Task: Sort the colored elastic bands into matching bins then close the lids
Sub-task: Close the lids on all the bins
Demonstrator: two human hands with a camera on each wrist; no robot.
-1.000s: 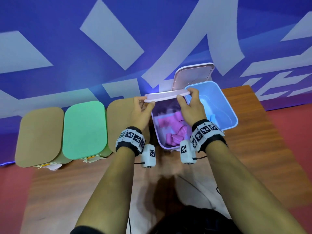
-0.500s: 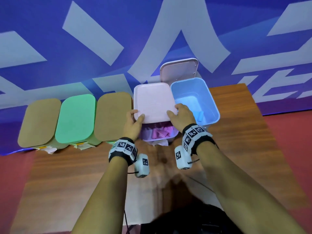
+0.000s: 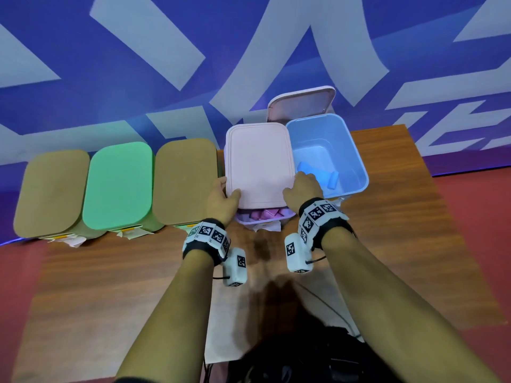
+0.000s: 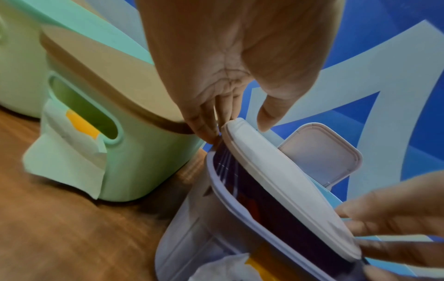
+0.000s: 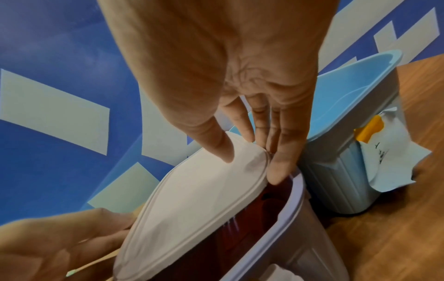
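A pale pink lid (image 3: 260, 164) lies tilted over the lilac bin (image 3: 262, 221), its near edge still raised. Pink bands (image 3: 266, 214) show through the gap at the front. My left hand (image 3: 226, 189) pinches the lid's near-left corner, thumb on top (image 4: 240, 123). My right hand (image 3: 297, 186) pinches the near-right corner the same way (image 5: 250, 152). Right of them the blue bin (image 3: 359, 167) stands uncovered with blue bands (image 3: 318, 175) inside. Another pale lid (image 3: 301, 103) leans upright behind the blue bin.
Three covered bins stand in a row to the left: a tan lid (image 3: 52, 192), a green lid (image 3: 119, 186) and a tan lid (image 3: 185, 183). Paper labels hang at the bins' fronts. All stand at the back of a wooden table (image 3: 110, 286), against a blue banner.
Both hands have swung the pink lid down from on edge above the lilac bin to nearly flat over it. The pink bands are now mostly covered.
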